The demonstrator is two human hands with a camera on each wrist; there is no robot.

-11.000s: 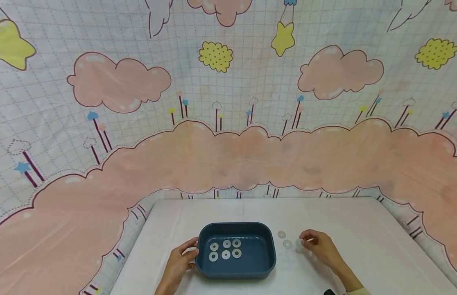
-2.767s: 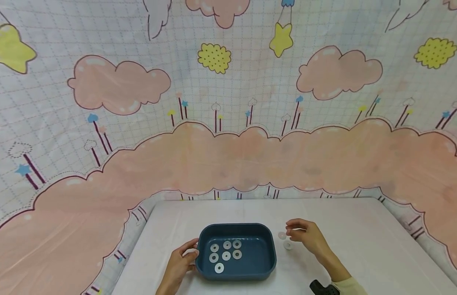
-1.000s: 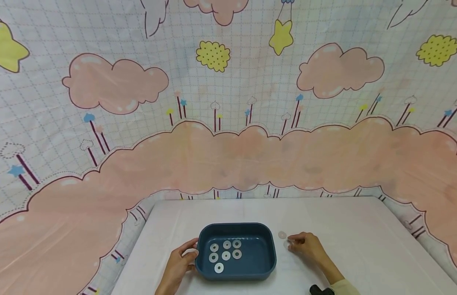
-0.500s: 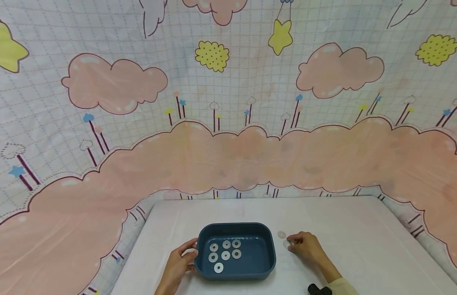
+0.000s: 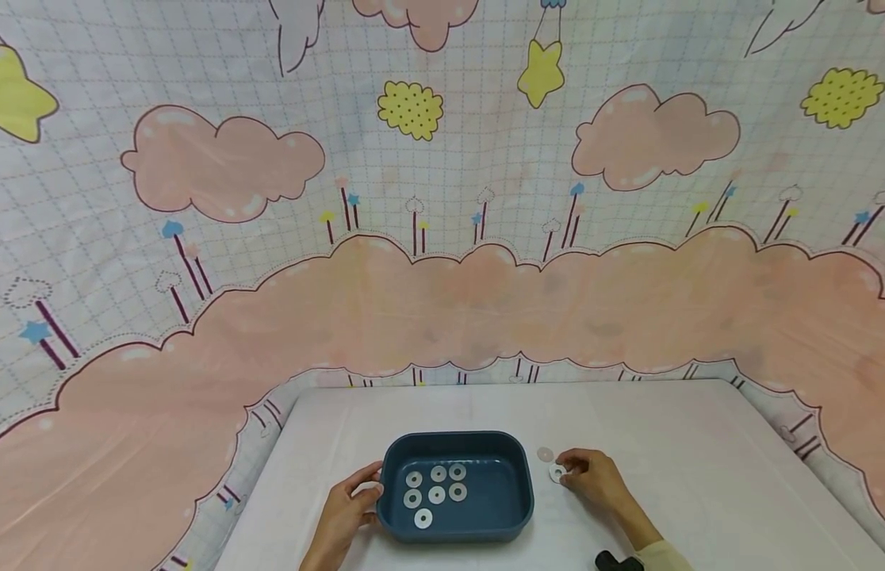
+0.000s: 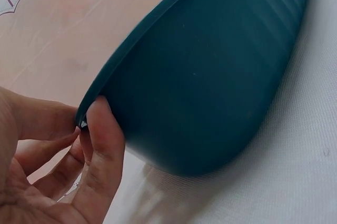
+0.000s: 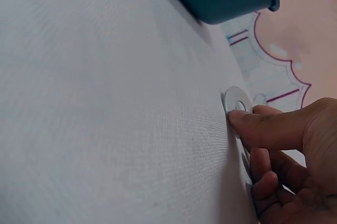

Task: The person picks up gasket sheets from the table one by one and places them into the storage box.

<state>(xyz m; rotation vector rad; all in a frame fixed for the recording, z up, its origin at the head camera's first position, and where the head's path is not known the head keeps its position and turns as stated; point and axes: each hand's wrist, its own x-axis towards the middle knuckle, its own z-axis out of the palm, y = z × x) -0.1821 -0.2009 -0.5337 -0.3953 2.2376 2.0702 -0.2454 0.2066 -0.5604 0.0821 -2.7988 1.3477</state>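
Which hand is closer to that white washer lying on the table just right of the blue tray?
The right hand: its fingertips touch the washer on the table. The left hand is across the blue tray, holding its left rim.

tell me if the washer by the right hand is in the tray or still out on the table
Out. The washer lies on the white table just right of the blue tray, with the right hand touching it; seven others lie inside.
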